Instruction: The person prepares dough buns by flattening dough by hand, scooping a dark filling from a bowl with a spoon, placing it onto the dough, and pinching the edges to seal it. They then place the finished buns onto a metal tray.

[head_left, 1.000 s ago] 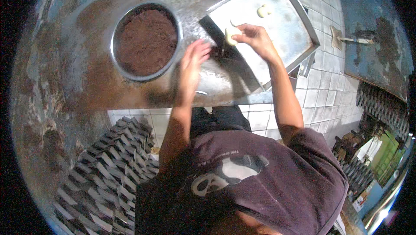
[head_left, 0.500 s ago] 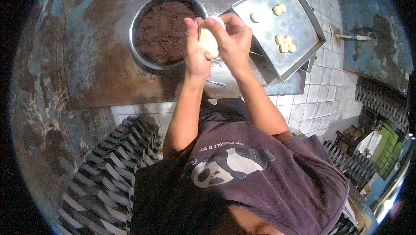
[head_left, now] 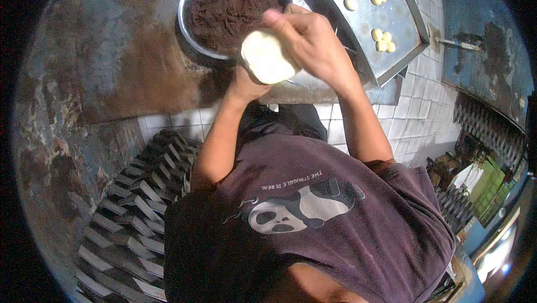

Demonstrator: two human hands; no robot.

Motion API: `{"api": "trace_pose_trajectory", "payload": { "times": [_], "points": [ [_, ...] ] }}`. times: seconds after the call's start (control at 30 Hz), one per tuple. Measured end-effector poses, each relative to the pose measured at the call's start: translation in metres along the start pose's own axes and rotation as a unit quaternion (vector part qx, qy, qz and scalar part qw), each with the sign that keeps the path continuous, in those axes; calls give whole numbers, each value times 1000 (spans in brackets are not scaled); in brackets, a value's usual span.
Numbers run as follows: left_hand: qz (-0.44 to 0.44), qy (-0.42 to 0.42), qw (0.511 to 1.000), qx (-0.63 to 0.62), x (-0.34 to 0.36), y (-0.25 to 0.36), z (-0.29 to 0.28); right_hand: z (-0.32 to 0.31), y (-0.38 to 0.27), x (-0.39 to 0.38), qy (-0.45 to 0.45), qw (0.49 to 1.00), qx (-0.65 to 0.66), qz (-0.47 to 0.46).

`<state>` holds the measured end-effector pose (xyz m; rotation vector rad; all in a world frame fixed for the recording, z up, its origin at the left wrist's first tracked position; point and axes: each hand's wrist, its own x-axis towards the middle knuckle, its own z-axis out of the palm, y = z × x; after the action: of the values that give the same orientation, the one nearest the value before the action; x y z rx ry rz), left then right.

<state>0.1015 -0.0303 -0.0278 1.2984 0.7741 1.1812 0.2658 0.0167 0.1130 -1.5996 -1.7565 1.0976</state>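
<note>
A pale yellow piece of dough [head_left: 267, 60], flattened into a rounded disc, is held up between my hands over the table's front part. My left hand [head_left: 250, 84] supports it from below, and its fingers are mostly hidden behind the dough. On the right edge of the dough my right hand [head_left: 318, 39] is closed, fingers curled and thumb pointing left. Just beyond the hands, a round metal bowl [head_left: 181, 20] holds a dark brown crumbly filling [head_left: 232, 9].
Right of the bowl, a square metal tray [head_left: 364, 22] carries several small pale dough balls [head_left: 382, 40] in groups. The worn table [head_left: 128, 62] has a front edge close to my body. White floor tiles [head_left: 414, 76] and slatted dark metal [head_left: 134, 213] lie around it.
The dough now shows its broad flat face, where it was gripped narrow between both hands. My right hand has shifted right. The view has moved, so bowl and tray sit higher.
</note>
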Motion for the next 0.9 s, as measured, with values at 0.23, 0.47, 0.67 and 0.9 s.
{"api": "trace_pose_trajectory", "payload": {
  "times": [0.23,0.47,0.67,0.9],
  "points": [
    [-100,28,922,372,-24,2,-60,143,293,-92,-128,907,-377,139],
    [-277,222,825,441,-89,-27,-175,128,250,-84,-122,976,-180,-15],
    [-269,126,763,574,-92,-15,-178,108,171,22,-68,944,-308,-100],
    [-205,170,870,415,-62,13,-144,139,181,58,-201,893,-387,-111]
  ]
}}
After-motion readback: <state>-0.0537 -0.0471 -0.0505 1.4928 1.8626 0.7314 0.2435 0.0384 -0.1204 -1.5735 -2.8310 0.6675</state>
